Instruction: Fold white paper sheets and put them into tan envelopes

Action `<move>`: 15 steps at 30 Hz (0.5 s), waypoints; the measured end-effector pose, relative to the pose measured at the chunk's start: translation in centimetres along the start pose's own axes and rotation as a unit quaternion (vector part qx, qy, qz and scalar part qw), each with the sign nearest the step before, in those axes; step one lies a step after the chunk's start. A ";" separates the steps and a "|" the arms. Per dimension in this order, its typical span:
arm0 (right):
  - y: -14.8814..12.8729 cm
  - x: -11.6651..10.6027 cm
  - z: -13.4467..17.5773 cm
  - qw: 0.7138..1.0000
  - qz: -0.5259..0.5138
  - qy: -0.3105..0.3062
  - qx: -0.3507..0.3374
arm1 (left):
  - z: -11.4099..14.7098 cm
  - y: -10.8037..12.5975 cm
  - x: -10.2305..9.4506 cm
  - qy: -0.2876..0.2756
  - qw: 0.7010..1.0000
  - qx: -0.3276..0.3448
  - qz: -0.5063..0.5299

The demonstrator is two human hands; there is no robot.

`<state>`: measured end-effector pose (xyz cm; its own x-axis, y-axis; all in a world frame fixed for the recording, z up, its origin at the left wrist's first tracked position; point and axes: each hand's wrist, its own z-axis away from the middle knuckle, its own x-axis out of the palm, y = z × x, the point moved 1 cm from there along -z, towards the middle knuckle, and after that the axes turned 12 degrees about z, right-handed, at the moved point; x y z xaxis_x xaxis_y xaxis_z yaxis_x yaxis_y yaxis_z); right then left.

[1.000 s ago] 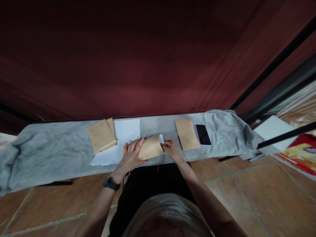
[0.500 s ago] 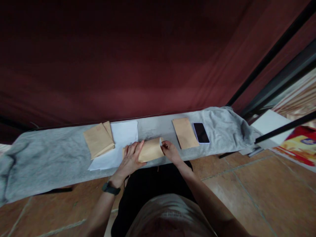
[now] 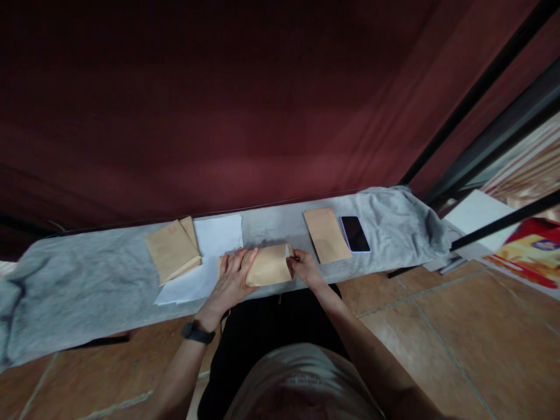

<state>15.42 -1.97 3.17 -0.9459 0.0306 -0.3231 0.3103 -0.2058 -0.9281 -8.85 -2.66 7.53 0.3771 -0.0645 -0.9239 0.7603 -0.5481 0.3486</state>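
White paper (image 3: 288, 250) had gone deeper into the envelope (image 3: 269, 266) since a second earlier (just a sliver showed at its mouth). On the bench (image 3: 100, 280), the left hand (image 3: 234, 274) lay over the envelope, fingers flat and slightly spread. The right hand (image 3: 306, 269) had its fingers bent together at the opening; whether they pinched anything, I couldn't tell.

A tan envelope (image 3: 270, 266) lies sideways on grey cloth (image 3: 100, 280), gaping rightward around white paper (image 3: 288, 251).
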 end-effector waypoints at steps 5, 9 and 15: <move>0.2 -0.1 -0.2 0.997 -0.077 0.013 0.011 | 0.2 0.0 0.5 0.034 0.998 -0.026 0.036; 0.7 -0.2 -0.4 0.989 -0.141 0.040 0.023 | 1.2 1.1 2.0 0.200 0.957 -0.097 0.187; 0.9 1.0 0.3 0.972 -0.220 0.067 0.044 | 1.5 5.5 6.1 0.243 0.668 -0.318 0.628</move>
<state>14.70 -2.38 2.07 -0.9622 0.2615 0.0755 -0.1374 -0.2271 -0.9641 -3.19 -7.34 3.61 0.9381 0.2225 0.2655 -0.3036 0.1595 0.9393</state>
